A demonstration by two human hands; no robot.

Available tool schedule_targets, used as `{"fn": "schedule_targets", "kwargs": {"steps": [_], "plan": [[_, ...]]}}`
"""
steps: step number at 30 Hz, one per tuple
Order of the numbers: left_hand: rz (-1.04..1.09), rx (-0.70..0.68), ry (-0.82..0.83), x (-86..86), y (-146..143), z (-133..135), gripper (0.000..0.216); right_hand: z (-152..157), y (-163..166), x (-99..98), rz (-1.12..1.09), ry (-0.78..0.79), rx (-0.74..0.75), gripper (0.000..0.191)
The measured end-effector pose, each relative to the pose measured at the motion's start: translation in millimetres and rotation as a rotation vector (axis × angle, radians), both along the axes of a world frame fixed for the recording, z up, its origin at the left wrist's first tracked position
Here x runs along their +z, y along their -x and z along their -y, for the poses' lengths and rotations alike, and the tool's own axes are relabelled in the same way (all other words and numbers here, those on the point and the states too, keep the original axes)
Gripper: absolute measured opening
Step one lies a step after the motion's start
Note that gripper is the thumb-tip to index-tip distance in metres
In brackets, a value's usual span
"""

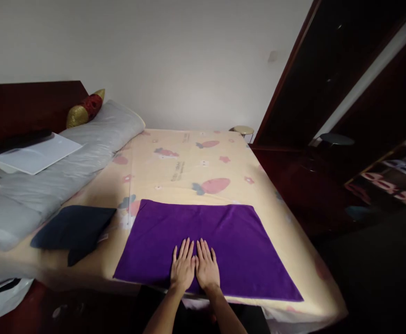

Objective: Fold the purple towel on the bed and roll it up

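A purple cloth (237, 250), which looks like a towel, lies spread out near the front edge of the bed. Both my hands rest palm down on its near middle part. My left hand (183, 266) lies flat with its fingers stretched forward. Right beside it, my right hand (206, 266) is flat too, and the thumbs meet or nearly meet. Neither hand grips anything. Slight wrinkles run across the cloth towards its far right corner. To the left lies a folded dark blue cloth (74, 227) with a small pale tag.
Under the cloths is a bed with a yellow sheet (189, 162) printed with strawberries. Along its left side lie a grey quilt (95, 134), a white flat sheet or board (36, 153) and a red and gold cushion (86, 109). A stool (244, 130) stands at the far right corner.
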State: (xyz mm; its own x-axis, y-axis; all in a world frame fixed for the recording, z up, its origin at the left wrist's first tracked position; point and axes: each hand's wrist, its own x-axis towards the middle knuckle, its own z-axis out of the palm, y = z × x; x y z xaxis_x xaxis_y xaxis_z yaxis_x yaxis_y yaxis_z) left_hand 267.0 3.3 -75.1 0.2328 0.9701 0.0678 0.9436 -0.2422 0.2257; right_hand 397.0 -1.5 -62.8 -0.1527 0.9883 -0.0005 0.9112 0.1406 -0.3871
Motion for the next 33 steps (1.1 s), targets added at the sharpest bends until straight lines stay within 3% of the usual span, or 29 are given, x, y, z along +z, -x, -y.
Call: {"fn": "schedule_targets", "kwargs": {"steps": [13,23,27,31,33], "plan": [[-0.022,0.003,0.021,2.1,-2.4,-0.4,0.060,-2.3,1.2,-3.6,0.036,0.035,0.004,0.055],[-0.096,0.000,-0.029,-9.6,5.9,-6.9,0.053,-9.1,-7.3,-10.7,0.029,-0.019,0.035,0.052],[-0.148,0.151,0.012,0.0,49.2,-3.4,0.058,-1.9,-60.4,-15.7,0.060,-0.049,-0.065,0.058],[-0.269,0.502,0.076,3.6,131.5,8.6,0.063,24.3,-162.1,-35.6,0.167,-0.067,-0.312,0.063],[-0.289,0.593,0.070,1.5,169.2,16.0,0.062,39.0,-211.9,-48.8,0.195,-0.083,-0.353,0.066]]}}
